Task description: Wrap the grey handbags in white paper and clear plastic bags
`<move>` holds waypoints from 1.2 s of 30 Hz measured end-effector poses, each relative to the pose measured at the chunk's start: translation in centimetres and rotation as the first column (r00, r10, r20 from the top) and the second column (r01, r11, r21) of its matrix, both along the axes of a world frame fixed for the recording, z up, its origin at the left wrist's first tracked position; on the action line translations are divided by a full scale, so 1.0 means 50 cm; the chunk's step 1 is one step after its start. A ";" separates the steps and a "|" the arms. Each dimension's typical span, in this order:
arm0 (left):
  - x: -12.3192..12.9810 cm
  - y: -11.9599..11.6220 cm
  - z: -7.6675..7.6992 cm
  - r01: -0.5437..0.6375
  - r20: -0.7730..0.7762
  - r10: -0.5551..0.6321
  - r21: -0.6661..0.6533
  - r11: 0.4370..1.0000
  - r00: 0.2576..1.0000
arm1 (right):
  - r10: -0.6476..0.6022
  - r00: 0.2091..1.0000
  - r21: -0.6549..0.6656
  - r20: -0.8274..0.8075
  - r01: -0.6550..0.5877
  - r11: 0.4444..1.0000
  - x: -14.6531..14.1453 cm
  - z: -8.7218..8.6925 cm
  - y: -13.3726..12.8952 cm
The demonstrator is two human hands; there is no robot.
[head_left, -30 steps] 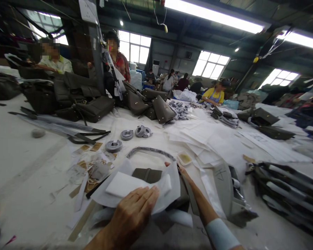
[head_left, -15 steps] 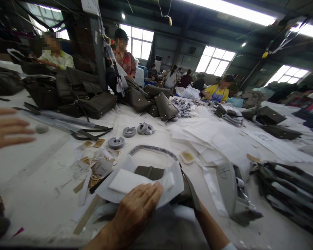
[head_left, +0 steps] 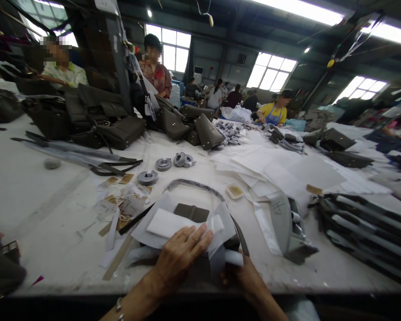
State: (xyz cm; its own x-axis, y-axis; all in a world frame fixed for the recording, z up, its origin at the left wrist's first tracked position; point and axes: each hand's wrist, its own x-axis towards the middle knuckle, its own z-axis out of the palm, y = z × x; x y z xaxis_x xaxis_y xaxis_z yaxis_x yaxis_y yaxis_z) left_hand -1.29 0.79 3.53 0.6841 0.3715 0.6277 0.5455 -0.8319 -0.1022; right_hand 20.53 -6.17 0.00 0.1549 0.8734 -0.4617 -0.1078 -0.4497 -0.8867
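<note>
A dark olive handbag [head_left: 192, 211] lies in front of me, its wrapped handle [head_left: 200, 186] arching away from me. White tissue paper [head_left: 153, 240] and a folded white foam sheet [head_left: 165, 224] cover most of it. My left hand [head_left: 182, 252] rests on the foam with fingers stretched out flat, pressing it to the bag. At the bag's near right corner, my right hand [head_left: 245, 274] has its fingers curled in beside a white padded edge [head_left: 234, 257]. Paper and shadow partly hide those fingers, and what they grip is unclear.
Tags and paper scraps [head_left: 125, 207] lie left of the bag, with coiled grey straps [head_left: 148, 177] beyond. To the right are a small dish [head_left: 235, 191], a grey bag piece [head_left: 282, 223] and stacked dark pieces [head_left: 350, 227]. Finished-looking bags [head_left: 110, 120] and co-workers are farther back.
My right hand has come from behind the bag's right side to its near right corner. My left hand stays on the foam. Another person's hand at the left has mostly withdrawn from view.
</note>
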 end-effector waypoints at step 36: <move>0.025 0.007 -0.073 0.036 -0.099 -0.034 0.018 0.999 0.995 | -0.072 0.626 0.300 0.776 -0.268 0.916 0.084 0.222 0.041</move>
State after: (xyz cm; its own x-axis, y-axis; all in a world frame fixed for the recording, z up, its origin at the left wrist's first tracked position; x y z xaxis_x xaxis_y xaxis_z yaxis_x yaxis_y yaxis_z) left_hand -0.06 1.15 -0.13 0.7553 0.3342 0.5638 0.5025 -0.8476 -0.1707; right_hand 24.71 -4.11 11.09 0.2015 0.9713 0.1267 0.7020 -0.0530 -0.7102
